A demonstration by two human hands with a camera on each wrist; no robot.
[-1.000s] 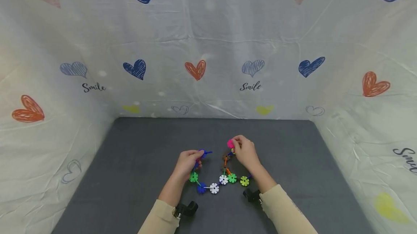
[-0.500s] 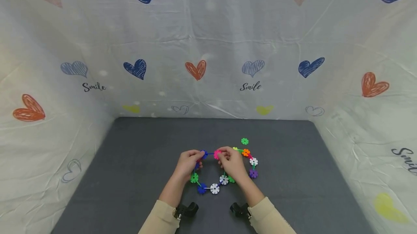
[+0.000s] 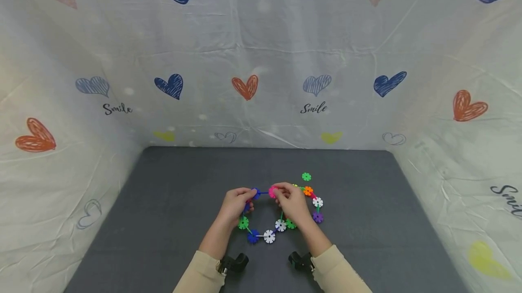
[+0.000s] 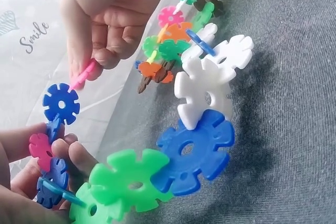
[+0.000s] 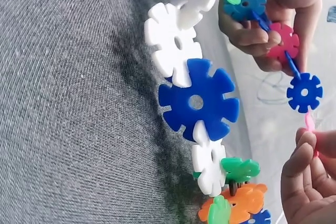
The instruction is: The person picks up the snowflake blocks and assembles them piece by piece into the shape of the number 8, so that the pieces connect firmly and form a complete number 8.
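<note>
Notched snowflake discs form a linked chain that loops between the two hands. My left hand [image 3: 235, 204] pinches the chain's left end, around a dark pink disc [image 4: 41, 151] joined to blue ones. Beyond those fingers a blue disc [image 5: 304, 93] sticks out at the chain's end. My right hand [image 3: 294, 204] pinches a bright pink disc [image 3: 273, 192] between thumb and fingers. Its edge meets the blue disc's notched rim in both wrist views; how deep it sits is unclear. Green, blue and white discs [image 3: 269, 237] make the loop's near side. The right hand hides part of the chain.
More linked discs, among them an orange disc [image 3: 308, 191] and a purple disc [image 3: 317, 217], curve to the right of the right hand. A single green disc [image 3: 306, 176] lies behind them on the dark grey tabletop [image 3: 183, 175]. A heart-printed curtain [image 3: 277, 66] surrounds the table.
My right hand has come left and nearer with the bright pink disc, up to the left hand's blue disc. Discs at right are uncovered. Over the last half second, hardly anything moves.
</note>
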